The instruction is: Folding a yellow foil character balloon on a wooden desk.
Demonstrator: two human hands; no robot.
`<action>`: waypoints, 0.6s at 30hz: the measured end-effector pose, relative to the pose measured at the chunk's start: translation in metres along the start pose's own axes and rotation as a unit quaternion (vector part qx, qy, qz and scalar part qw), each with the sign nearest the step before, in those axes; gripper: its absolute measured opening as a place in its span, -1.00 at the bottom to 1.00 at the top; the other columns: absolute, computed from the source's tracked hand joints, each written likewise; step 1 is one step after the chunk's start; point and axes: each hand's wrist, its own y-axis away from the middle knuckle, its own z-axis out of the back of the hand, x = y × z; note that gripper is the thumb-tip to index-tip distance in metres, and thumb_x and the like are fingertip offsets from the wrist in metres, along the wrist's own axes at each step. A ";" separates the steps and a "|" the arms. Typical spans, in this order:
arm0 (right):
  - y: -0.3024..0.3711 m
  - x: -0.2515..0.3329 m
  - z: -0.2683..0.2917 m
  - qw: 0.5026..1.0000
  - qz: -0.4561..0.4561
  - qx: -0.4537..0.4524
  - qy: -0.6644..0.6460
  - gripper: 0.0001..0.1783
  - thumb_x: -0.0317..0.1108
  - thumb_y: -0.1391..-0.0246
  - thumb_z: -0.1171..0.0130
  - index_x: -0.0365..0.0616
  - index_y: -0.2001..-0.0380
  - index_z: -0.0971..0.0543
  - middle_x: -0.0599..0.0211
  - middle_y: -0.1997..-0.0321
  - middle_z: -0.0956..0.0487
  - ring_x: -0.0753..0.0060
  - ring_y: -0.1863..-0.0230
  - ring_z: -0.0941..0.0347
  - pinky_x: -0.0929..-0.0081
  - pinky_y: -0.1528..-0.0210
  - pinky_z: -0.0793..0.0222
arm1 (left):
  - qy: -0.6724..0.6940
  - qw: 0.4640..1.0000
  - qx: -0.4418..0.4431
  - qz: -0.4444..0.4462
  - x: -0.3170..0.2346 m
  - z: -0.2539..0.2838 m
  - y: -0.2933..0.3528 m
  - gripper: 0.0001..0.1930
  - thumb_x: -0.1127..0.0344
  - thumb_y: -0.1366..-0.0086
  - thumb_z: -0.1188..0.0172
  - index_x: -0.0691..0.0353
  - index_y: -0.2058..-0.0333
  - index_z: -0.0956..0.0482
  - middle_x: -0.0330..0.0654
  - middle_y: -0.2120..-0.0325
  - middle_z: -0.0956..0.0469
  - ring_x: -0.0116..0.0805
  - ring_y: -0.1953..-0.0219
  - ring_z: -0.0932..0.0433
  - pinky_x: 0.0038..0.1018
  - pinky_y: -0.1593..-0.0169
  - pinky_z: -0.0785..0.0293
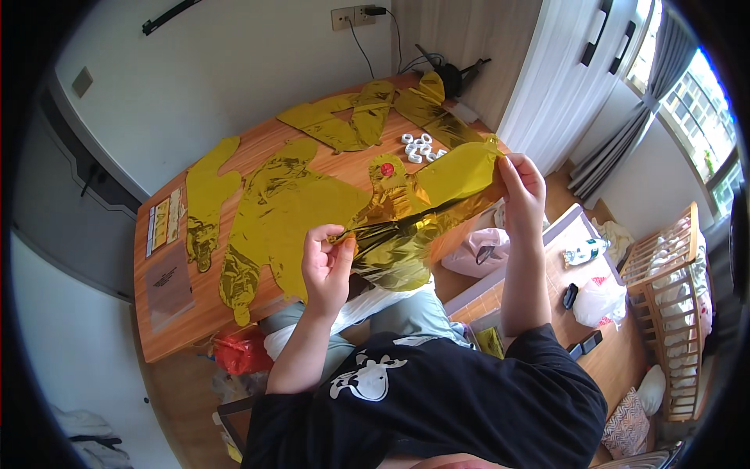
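A gold foil balloon [461, 173], flat and creased, is stretched between my two hands above the table's near edge. My left hand [326, 262] pinches its left end, where the foil is bunched into dark folds. At the other end, my right hand [523, 186] grips the upper right corner between thumb and fingers. Just behind it, a small red round piece [387, 169] shows on gold foil. A large flat gold foil balloon [301, 207] lies left of centre, partly behind my left hand. Further left is a narrower gold foil balloon [209, 187].
On the wooden table [168, 309] are more gold foil shapes [367, 117], several white rolls [422, 147], a printed card [166, 221] and a clear sleeve [169, 285]. A black router [449, 78] stands at the back. A red bag [242, 350] sits below left; a wooden crib [664, 313] stands right.
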 end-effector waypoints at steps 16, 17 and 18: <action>0.050 0.027 0.011 0.944 0.253 -0.041 0.206 -0.93 -0.47 -0.35 -0.16 -0.26 0.21 -0.56 0.46 0.40 -0.55 0.71 0.43 -0.41 0.77 0.39 -0.30 | -0.008 0.995 -0.001 -0.104 -0.031 0.013 0.064 -0.76 0.56 -0.34 -0.28 0.26 0.10 -0.42 -0.31 0.39 -0.49 -0.72 0.48 -0.31 -0.73 0.45 -0.19; 0.057 0.036 0.008 0.955 0.253 -0.019 0.156 -0.93 -0.47 -0.35 -0.15 -0.26 0.21 -0.55 0.44 0.38 -0.55 0.68 0.41 -0.43 0.74 0.34 -0.33 | -0.052 0.985 -0.007 -0.164 -0.039 0.015 0.068 -0.75 0.58 -0.32 -0.29 0.28 0.11 -0.42 -0.27 0.36 -0.52 -0.71 0.49 -0.30 -0.73 0.44 -0.19; 0.061 0.042 0.006 0.962 0.252 0.002 0.107 -0.92 -0.47 -0.35 -0.14 -0.26 0.20 -0.54 0.41 0.35 -0.56 0.64 0.38 -0.44 0.71 0.30 -0.36 | -0.079 0.980 0.005 -0.183 -0.051 0.019 0.072 -0.75 0.59 -0.31 -0.30 0.31 0.12 -0.42 -0.22 0.32 -0.55 -0.69 0.48 -0.34 -0.72 0.43 -0.23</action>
